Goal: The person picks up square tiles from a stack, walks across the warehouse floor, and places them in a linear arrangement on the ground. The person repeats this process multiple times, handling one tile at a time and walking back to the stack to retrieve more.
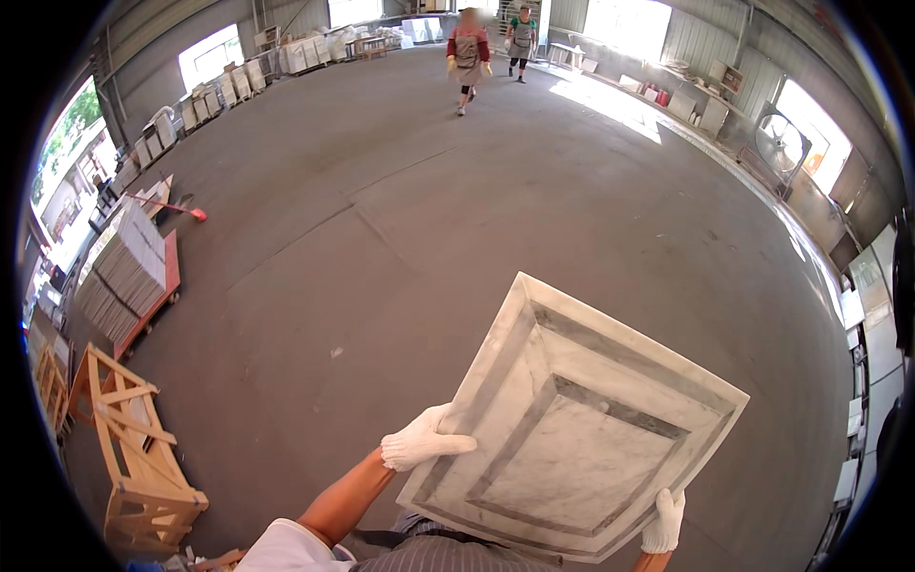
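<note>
Holding panel [581, 443] btwn L hand [425, 440] & R hand [663, 523]

Smooth, grey-veined marble look on the panel [583, 448] | matt knitted cloth on the gloves [419, 442] | matt concrete look on floor [286, 315] | bare unpainted wood on crate [157, 489] | ribbed metal look on wall [707, 40]

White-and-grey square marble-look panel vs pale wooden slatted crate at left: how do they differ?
Look: the white-and-grey square marble-look panel is a solid slab with darker bands; the pale wooden slatted crate is an open frame with gaps.
Support: the panel is held by the white-gloved left hand and white-gloved right hand; the crate stands on the grey floor, untouched by either hand.
Shared: both have angular outlines.
</note>
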A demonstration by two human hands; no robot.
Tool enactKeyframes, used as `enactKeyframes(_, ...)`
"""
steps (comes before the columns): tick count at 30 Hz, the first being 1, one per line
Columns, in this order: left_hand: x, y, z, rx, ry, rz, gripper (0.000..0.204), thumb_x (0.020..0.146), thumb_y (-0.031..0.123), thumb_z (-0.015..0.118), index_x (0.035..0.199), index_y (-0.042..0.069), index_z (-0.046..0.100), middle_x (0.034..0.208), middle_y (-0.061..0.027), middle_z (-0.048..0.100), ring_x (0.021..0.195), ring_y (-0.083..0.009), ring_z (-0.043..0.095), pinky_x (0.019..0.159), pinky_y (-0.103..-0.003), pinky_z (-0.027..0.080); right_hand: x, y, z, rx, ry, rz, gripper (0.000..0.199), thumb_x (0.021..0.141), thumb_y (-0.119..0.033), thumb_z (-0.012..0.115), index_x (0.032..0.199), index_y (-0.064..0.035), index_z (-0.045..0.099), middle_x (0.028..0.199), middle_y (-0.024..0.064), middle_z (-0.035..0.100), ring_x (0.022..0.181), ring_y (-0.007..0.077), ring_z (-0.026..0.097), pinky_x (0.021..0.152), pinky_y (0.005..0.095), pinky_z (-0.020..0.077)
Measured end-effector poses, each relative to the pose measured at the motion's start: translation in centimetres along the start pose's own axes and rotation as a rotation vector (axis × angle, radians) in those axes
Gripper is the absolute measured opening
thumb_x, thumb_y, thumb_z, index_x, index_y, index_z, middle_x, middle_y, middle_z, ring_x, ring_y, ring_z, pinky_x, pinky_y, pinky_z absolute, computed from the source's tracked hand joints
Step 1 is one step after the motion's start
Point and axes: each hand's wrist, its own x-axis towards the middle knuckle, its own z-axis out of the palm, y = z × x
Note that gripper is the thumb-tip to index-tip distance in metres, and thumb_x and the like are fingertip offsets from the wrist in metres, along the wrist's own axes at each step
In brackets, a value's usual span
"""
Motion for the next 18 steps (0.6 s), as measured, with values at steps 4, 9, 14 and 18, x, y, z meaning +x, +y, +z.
enactKeyframes(4,8.6,2.7,-1.4,0.067,0.002,0.034,0.06,0.083,0.014,0.07,0.135,0.0,0.045,0.121,-0.0051,0.058,0.106,-0.0109,0.054,0.093,-0.03,0.045,8.2,-1.3,2.3,0.003,-0.009,-0.096,0.053,0.087,-0.017,0.06,0.132,0.0033,0.042,0.12,0.0101,0.057,0.105,0.02,0.058,0.091,0.0347,0.0475)
enactKeyframes(9,15.7,7.3,-3.8,-0.057,0.086,0.008,0.06,0.082,0.013,0.071,0.135,0.0,0.046,0.12,-0.0042,0.059,0.104,-0.0095,0.054,0.09,-0.028,0.046,18.5,-4.1,5.4,-0.013,-0.066,0.033,0.048,0.084,-0.013,0.059,0.128,0.0034,0.047,0.115,0.0094,0.058,0.101,0.0193,0.057,0.089,0.0336,0.0463)
enactKeyframes(14,27.2,11.1,-8.5,-0.058,0.069,-0.004,0.061,0.082,0.013,0.071,0.135,0.0,0.045,0.122,-0.0046,0.058,0.106,-0.0106,0.054,0.092,-0.029,0.045,31.7,-4.2,9.7,-0.013,-0.074,0.035,0.049,0.086,-0.013,0.055,0.131,0.0028,0.044,0.119,0.0085,0.056,0.103,0.0197,0.057,0.091,0.0338,0.0462)
enactKeyframes(18,31.6,12.5,-12.1,-0.065,0.072,-0.022,0.063,0.081,0.009,0.071,0.137,0.0,0.044,0.123,-0.0053,0.058,0.109,-0.0117,0.054,0.094,-0.03,0.045,35.3,-4.0,14.4,-0.063,-0.071,0.072,0.049,0.087,-0.013,0.053,0.132,0.0036,0.043,0.119,0.0092,0.056,0.103,0.0201,0.057,0.09,0.034,0.0469)
